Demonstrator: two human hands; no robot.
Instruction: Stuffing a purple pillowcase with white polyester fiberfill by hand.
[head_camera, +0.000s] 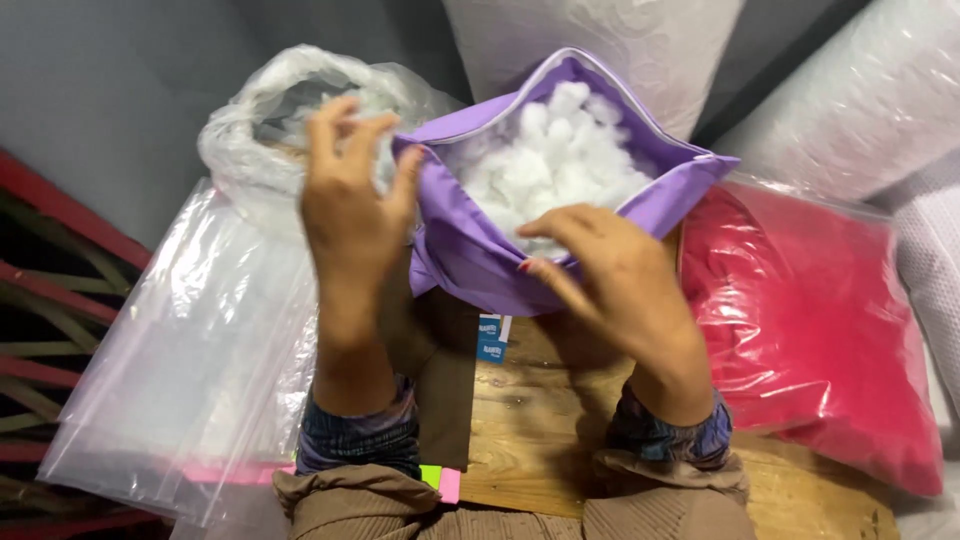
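Observation:
A purple cushion cover (470, 240) lies open in front of me, packed with white fibre stuffing (555, 160). My left hand (350, 215) is raised at the cover's left edge, fingers curled around a small tuft of white stuffing. My right hand (615, 285) rests on the cover's near rim, fingers spread and pinching the purple fabric. A blue and white label (491, 338) hangs under the cover.
A clear plastic bag of white stuffing (270, 120) stands open at the back left. Flat clear plastic bags (190, 360) lie to my left. A red cushion in plastic wrap (810, 330) lies to the right on a wooden surface (540, 440). White wrapped cushions (860, 90) sit behind.

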